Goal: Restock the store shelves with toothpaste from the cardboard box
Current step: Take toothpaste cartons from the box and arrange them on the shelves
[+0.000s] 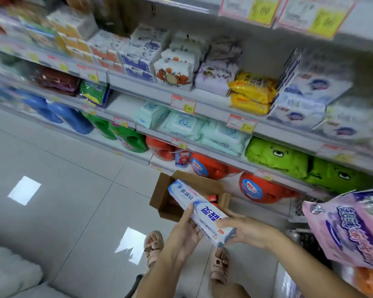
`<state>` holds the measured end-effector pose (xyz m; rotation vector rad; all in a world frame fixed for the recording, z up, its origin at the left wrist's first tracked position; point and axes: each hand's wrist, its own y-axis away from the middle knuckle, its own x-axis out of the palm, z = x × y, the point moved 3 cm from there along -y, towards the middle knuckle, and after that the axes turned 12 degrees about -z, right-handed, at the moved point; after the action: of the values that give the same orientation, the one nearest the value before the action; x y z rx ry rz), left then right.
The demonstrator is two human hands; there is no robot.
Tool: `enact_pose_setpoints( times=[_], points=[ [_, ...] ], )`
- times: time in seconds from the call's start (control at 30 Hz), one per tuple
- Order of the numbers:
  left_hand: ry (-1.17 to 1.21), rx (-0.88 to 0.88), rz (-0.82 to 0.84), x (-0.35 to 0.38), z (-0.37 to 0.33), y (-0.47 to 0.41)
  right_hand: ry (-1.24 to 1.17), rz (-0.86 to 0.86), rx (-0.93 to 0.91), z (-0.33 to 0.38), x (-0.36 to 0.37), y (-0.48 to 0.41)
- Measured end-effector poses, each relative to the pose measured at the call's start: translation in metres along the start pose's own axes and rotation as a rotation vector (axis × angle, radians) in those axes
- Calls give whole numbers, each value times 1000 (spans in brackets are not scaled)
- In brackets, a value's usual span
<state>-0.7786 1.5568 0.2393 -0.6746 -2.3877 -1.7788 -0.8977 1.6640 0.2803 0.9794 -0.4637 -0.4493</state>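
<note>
I hold a long white and blue toothpaste box (199,209) slantwise above the floor, with both hands on it. My left hand (186,227) grips its lower left side, thumb on top. At the box's near end, my right hand (241,230) wraps around it. Below and behind it an open brown cardboard box (168,196) stands on the tiled floor in front of the bottom shelf. Small red packs (213,198) show inside it.
Store shelves (213,108) run from upper left to right, filled with tissue packs, wet wipes, yellow packs, green bags and detergent jugs. A pink and purple bag (351,229) hangs close at right. My sandalled feet (153,246) stand on grey floor tiles.
</note>
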Motion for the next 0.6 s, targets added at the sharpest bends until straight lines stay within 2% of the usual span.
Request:
enact_pose_setpoints(
  times=[0.17,0.37,0.6],
  points=[
    [-98,180,145,38,-18,35,102,-39,-175,20,-1,46],
    [-151,359,94,80,-50,85,-34,-73,-324,42,-2,89],
    [-474,603,127,124,-82,146,-21,-71,-507,78,-14,143]
  ],
)
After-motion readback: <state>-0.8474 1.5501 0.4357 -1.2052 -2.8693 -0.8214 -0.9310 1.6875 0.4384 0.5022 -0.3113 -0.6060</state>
